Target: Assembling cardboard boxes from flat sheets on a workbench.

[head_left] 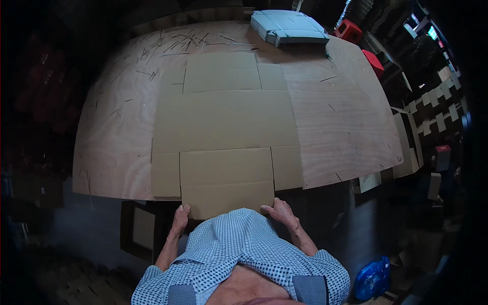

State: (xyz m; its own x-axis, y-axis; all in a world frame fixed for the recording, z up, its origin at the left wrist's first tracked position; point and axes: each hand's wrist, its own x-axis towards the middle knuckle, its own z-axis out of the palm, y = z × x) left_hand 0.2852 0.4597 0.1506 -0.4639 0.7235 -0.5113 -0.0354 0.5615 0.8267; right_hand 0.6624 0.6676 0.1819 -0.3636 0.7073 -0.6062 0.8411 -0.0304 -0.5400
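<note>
A flat, slotted cardboard box blank (223, 117) lies unfolded across the middle of a wooden table, with creases and cut flaps at its near and far ends. Its near centre flap reaches past the table's front edge, close against my body. My left hand (181, 217) grips the left near corner of that flap, thumb on top. At the right near corner, my right hand (280, 211) pinches the flap the same way. The fingers beneath the cardboard are hidden on both sides.
Thin cardboard strips (190, 41) are scattered over the far left of the table (345, 122). A strapped stack of pale flat cardboard (290, 28) sits at the far right edge. Red stools (348, 31) stand beyond. Below are an open box (138, 226) and a blue bag (372, 278).
</note>
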